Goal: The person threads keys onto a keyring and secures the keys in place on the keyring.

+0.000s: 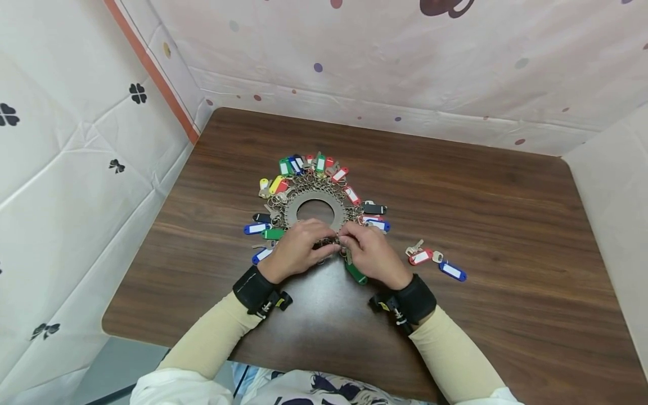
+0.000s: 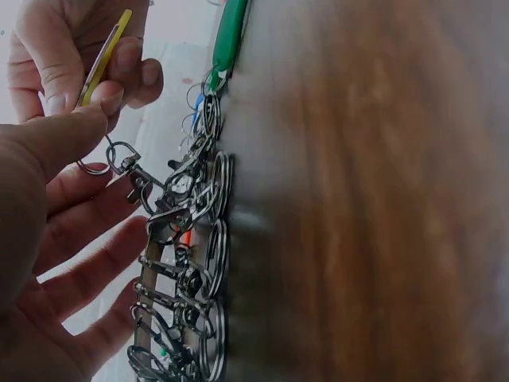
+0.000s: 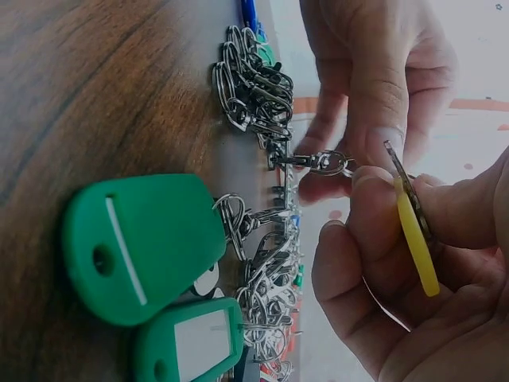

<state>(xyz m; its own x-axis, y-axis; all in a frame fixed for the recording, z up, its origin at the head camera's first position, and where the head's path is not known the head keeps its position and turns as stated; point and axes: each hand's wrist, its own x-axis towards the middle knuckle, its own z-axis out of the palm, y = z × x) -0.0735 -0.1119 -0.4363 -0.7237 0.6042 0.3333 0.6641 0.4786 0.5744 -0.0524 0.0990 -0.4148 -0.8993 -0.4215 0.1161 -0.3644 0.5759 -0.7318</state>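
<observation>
A flat grey metal ring [image 1: 292,211] lies on the table, fringed with small clasps, split rings, keys and coloured key tags. Both hands meet at its near edge. My left hand [image 1: 300,247] pinches a small split ring [image 2: 94,169] linked to a swivel clasp [image 3: 318,161] on the big ring. Between its thumb and fingers, my right hand [image 1: 373,254] grips a yellow key tag [image 3: 416,243] together with a key [image 3: 400,165]. A green key tag [image 1: 356,273] lies just below the right hand. In the head view the hands hide the yellow tag.
To the right on the brown wooden table [image 1: 506,225] lie a red key tag [image 1: 421,257] and a blue key tag [image 1: 453,271] with keys. Patterned white sheeting [image 1: 364,73] stands behind the table and on both sides.
</observation>
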